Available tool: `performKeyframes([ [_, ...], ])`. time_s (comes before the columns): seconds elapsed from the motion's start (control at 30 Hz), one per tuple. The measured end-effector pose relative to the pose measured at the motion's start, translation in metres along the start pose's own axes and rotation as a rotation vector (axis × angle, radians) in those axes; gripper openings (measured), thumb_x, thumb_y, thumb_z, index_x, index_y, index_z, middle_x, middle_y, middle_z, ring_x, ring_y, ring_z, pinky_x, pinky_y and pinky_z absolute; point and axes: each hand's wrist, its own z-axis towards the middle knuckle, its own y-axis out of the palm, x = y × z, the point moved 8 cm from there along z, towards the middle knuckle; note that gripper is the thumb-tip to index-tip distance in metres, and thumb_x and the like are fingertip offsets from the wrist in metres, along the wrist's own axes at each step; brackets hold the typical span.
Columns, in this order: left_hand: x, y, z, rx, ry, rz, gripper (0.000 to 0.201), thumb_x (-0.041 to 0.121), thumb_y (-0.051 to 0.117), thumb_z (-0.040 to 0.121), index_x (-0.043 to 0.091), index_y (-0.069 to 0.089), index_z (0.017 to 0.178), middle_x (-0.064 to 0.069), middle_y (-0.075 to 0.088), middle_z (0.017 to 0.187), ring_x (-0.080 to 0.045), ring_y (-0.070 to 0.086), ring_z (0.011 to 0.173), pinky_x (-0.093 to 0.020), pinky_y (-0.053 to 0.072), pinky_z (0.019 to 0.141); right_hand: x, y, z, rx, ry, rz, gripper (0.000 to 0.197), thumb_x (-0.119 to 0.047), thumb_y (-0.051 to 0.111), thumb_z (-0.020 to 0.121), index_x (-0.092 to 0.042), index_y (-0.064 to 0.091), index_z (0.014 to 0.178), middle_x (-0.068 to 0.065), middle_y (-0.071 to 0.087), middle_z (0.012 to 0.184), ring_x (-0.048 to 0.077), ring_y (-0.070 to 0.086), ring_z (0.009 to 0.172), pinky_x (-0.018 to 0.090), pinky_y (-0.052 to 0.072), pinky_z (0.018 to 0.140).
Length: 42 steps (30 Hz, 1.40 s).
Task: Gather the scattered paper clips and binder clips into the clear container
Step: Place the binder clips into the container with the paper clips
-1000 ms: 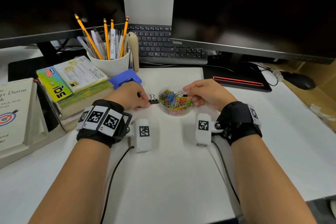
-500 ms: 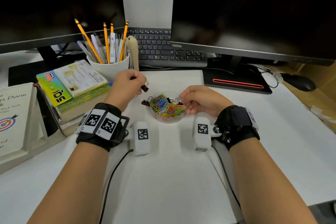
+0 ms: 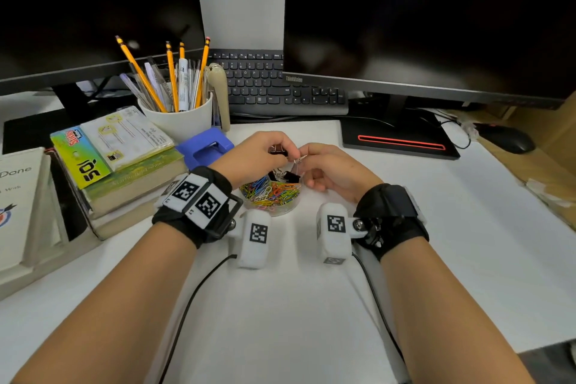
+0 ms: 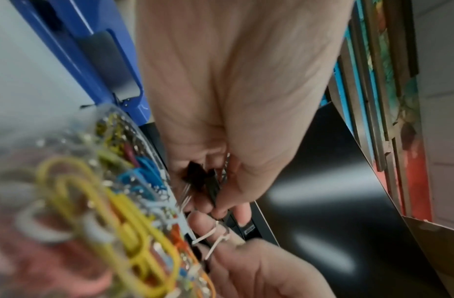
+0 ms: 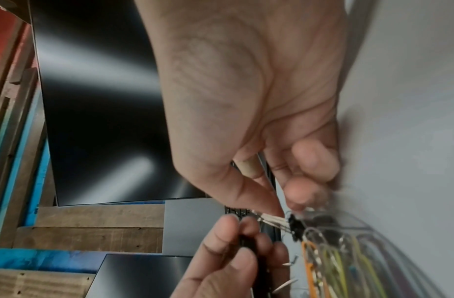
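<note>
My left hand (image 3: pixel 255 159) pinches one binder clip (image 3: pixel 278 151); my right hand (image 3: pixel 330 171) pinches another's wire handle (image 3: pixel 297 165) above the clear container (image 3: pixel 271 196). Light, stiff, slippery steel: I'd grip the handles.

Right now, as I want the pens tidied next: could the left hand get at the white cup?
Probably not at once: the left hand grips a binder clip. The cup stands close, nothing between.

The person is wearing a black fabric wrist strap (image 3: pixel 199 212) on the bare left forearm and another black strap (image 3: pixel 392 218) on the right. Each is carrying white square-coded marker blocks (image 3: pixel 254 235), and a thin black cable (image 3: pixel 187 315) is trailing from each.
</note>
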Motion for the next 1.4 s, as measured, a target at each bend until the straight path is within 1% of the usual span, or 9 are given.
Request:
performKeyframes([
  [0.23, -0.002, -0.012, -0.005, 0.055, 0.004, -0.069, 0.040, -0.011, 0.042, 0.090, 0.020, 0.066, 0.085, -0.008, 0.071, 0.106, -0.014, 0.066, 0.104, -0.029, 0.047, 0.100, -0.001, -0.003, 0.002, 0.009, -0.083, -0.008, 0.021, -0.004, 0.064, 0.085, -0.005, 0.061, 0.106, 0.004, 0.052, 0.056, 0.014, 0.042, 0.049, 0.021, 0.033, 0.044],
  [0.37, -0.019, -0.030, -0.015, 0.174, -0.067, -0.029, 0.045, -0.011, 0.035, 0.090, 0.019, 0.067, 0.102, -0.007, 0.062, 0.126, -0.013, 0.054, 0.123, -0.026, 0.039, 0.102, -0.002, 0.000, 0.005, -0.019, -0.121, 0.018, 0.021, -0.003, 0.066, 0.085, -0.011, 0.066, 0.104, 0.003, 0.052, 0.061, 0.014, 0.041, 0.050, 0.022, 0.032, 0.046],
  [0.6, -0.051, -0.042, -0.023, 0.246, -0.249, 0.116, 0.042, -0.006, 0.033, 0.094, 0.011, 0.063, 0.119, -0.007, 0.056, 0.108, -0.016, 0.051, 0.099, -0.016, 0.041, 0.071, -0.007, 0.000, 0.005, -0.026, -0.194, 0.061, 0.030, 0.003, 0.057, 0.088, -0.011, 0.067, 0.112, -0.004, 0.060, 0.074, 0.012, 0.041, 0.059, 0.021, 0.036, 0.057],
  [0.77, -0.061, -0.041, -0.025, 0.177, -0.265, 0.159, 0.041, -0.008, 0.037, 0.094, 0.010, 0.064, 0.119, -0.006, 0.061, 0.121, -0.018, 0.053, 0.120, -0.026, 0.039, 0.104, -0.008, 0.009, 0.004, -0.087, -0.220, -0.064, 0.029, 0.002, 0.056, 0.088, -0.015, 0.071, 0.105, 0.005, 0.050, 0.078, 0.010, 0.038, 0.055, 0.017, 0.032, 0.053],
  [0.93, -0.065, -0.047, -0.028, 0.195, -0.254, 0.198, 0.029, 0.002, 0.054, 0.091, 0.011, 0.067, 0.115, -0.002, 0.062, 0.095, -0.009, 0.052, 0.083, -0.020, 0.038, 0.085, -0.004, 0.006, 0.007, -0.041, -0.190, -0.054, 0.024, 0.001, 0.065, 0.084, -0.010, 0.066, 0.105, 0.000, 0.054, 0.075, 0.013, 0.045, 0.058, 0.018, 0.040, 0.054],
  [1.1, -0.064, -0.045, -0.030, 0.166, -0.231, 0.210, 0.032, -0.002, 0.048, 0.092, 0.015, 0.069, 0.109, -0.001, 0.065, 0.106, -0.011, 0.056, 0.097, -0.021, 0.041, 0.091, -0.005, 0.005, 0.005, -0.009, -0.182, -0.061, 0.016, 0.001, 0.067, 0.084, -0.004, 0.066, 0.099, 0.003, 0.055, 0.074, 0.005, 0.043, 0.044, 0.015, 0.035, 0.047],
  [1.23, -0.062, -0.040, -0.035, 0.070, -0.226, 0.208, 0.031, 0.002, 0.065, 0.084, 0.018, 0.069, 0.110, -0.004, 0.067, 0.112, -0.019, 0.059, 0.111, -0.034, 0.044, 0.105, -0.007, 0.006, 0.004, -0.039, -0.208, -0.051, 0.012, -0.002, 0.069, 0.083, -0.008, 0.069, 0.094, -0.001, 0.051, 0.065, 0.008, 0.037, 0.043, 0.019, 0.027, 0.044],
  [1.33, -0.059, -0.039, -0.037, 0.041, -0.183, 0.230, 0.030, 0.003, 0.069, 0.081, 0.024, 0.069, 0.102, 0.000, 0.068, 0.102, -0.011, 0.062, 0.100, -0.023, 0.047, 0.097, -0.007, 0.007, 0.003, -0.057, -0.216, -0.022, 0.018, -0.005, 0.070, 0.083, -0.007, 0.072, 0.100, -0.005, 0.051, 0.060, 0.010, 0.035, 0.046, 0.020, 0.027, 0.046],
  [1.4, -0.059, -0.044, -0.037, 0.086, -0.178, 0.231, 0.024, 0.004, 0.069, 0.082, 0.026, 0.066, 0.092, 0.008, 0.065, 0.084, 0.001, 0.060, 0.077, -0.006, 0.046, 0.076, -0.008, 0.005, 0.003, -0.040, -0.215, -0.003, 0.019, -0.007, 0.070, 0.083, -0.009, 0.073, 0.102, 0.000, 0.056, 0.066, 0.010, 0.039, 0.047, 0.020, 0.032, 0.050],
])
